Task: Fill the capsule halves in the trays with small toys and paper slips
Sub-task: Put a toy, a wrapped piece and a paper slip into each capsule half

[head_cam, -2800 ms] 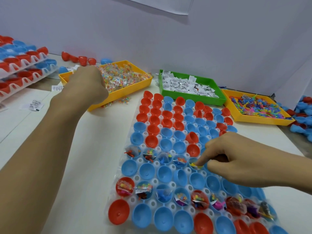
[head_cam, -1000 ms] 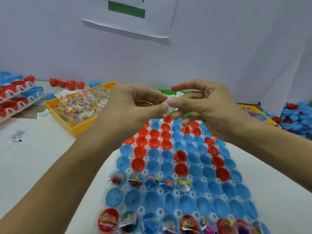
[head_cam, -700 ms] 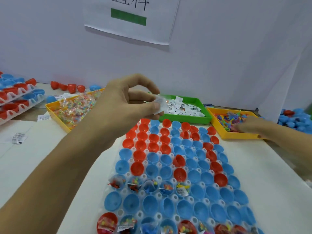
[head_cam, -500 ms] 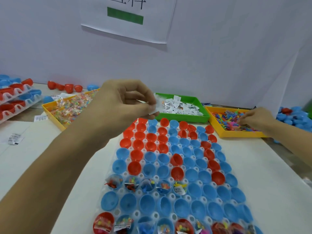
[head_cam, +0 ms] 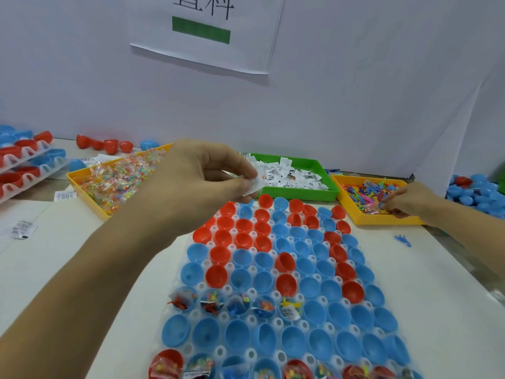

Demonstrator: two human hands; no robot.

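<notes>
A clear tray (head_cam: pixel 207 243) of red and blue capsule halves (head_cam: pixel 284 285) lies in front of me; one row across its middle and the nearest row hold small toys and paper slips. My left hand (head_cam: pixel 202 181) hovers above the tray's far left corner and pinches white paper slips (head_cam: pixel 255 184) between thumb and fingers. My right hand (head_cam: pixel 407 199) reaches into the yellow bin of small coloured toys (head_cam: pixel 366 194) at the right, fingers curled down among the toys. What it holds is hidden.
A green bin of paper slips (head_cam: pixel 292 175) stands behind the tray, and a yellow bin of bagged beads (head_cam: pixel 120 179) at the left. Stacked capsule trays (head_cam: pixel 24 165) sit far left, loose blue capsule halves (head_cam: pixel 478 192) far right. A blue toy (head_cam: pixel 403 239) lies on the table.
My two hands were together over the tray; the right hand then moved away to the toy bin on the right. The left hand stayed up, still pinching the slips.
</notes>
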